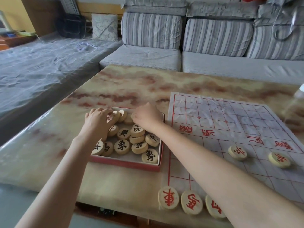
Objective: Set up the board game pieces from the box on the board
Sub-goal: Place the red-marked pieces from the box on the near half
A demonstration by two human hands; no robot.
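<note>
A shallow red-edged box (128, 163) on the marbled table holds several round wooden pieces with black characters (122, 146). Both hands reach into its far end. My left hand (97, 120) has its fingers curled over upturned pieces (120, 115) at the back. My right hand (145, 116) is curled around a piece at the box's far right corner. To the right lies the paper board (230, 122) with red grid lines. Two red-lettered pieces (237, 152) (279, 160) stand on it, and three more (168, 198) line its near edge.
A striped grey sofa (213, 51) runs behind the table. A plastic-covered couch section (41, 66) stretches to the left. A blurred pale object (296, 104) sits at the table's right edge. My right forearm (222, 170) crosses the board's near left corner.
</note>
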